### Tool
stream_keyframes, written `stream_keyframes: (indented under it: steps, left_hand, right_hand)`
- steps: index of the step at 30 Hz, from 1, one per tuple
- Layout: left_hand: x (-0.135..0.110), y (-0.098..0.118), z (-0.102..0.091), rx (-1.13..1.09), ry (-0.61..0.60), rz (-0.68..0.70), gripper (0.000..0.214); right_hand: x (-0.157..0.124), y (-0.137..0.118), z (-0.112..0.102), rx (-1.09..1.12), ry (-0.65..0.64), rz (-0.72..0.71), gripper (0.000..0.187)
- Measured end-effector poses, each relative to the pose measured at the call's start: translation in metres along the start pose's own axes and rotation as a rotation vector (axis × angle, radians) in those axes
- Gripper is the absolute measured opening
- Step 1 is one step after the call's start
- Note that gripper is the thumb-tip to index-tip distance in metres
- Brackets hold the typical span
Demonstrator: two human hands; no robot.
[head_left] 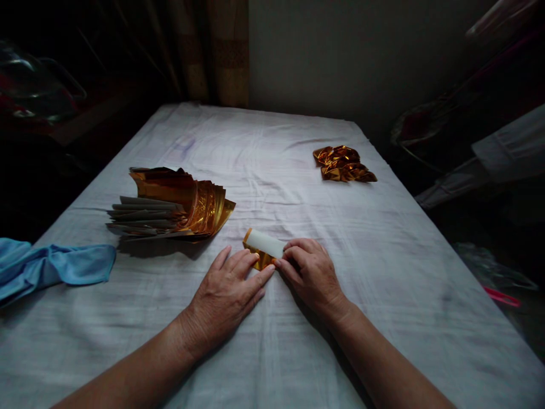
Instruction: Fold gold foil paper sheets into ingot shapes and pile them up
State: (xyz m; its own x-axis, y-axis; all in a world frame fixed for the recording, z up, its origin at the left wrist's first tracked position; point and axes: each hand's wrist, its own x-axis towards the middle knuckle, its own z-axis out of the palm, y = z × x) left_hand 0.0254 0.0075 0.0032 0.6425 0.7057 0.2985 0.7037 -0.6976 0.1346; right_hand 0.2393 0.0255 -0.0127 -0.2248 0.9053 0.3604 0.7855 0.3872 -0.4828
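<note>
A small sheet of gold foil paper [266, 243], folded so that a white strip shows above its gold part, lies on the cloth between my hands. My left hand [230, 289] rests flat on the cloth with its fingers stretched out, their tips touching the paper's lower left edge. Curled fingers of my right hand [313, 272] pinch the paper's right end. To the left, beyond my left hand, stands a fanned bundle of gold foil paper [204, 207] with grey backs. Several folded gold foil pieces [343, 163] are heaped at the far right.
A wrinkled white cloth [272, 147] covers the table. At the left edge lies a blue cloth [55, 267]. A clear jug-like vessel [34, 85] stands in the dark at upper left. Beyond the right edge are clear plastic [489, 264] and a pink object [502, 296].
</note>
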Motion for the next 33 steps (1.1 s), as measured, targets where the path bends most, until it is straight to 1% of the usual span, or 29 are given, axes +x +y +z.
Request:
stream_keyframes:
  steps: [15,24,33]
  left_hand:
    - [0.0003,0.0010,-0.0008,0.012,-0.045,-0.012,0.036]
    - [0.0004,0.0025,0.0006,0.005,-0.018,-0.021,0.034]
    - [0.0000,0.0020,-0.0014,0.013,-0.019,-0.023,0.032]
  right_hand:
    - [0.0009,-0.0014,0.0011,-0.023,-0.012,0.027,0.017]
    - [0.0012,-0.0039,0.0022,-0.023,0.005,0.036,0.016]
    - [-0.0003,-0.0030,0.0026,-0.014,-0.010,0.043,0.007]
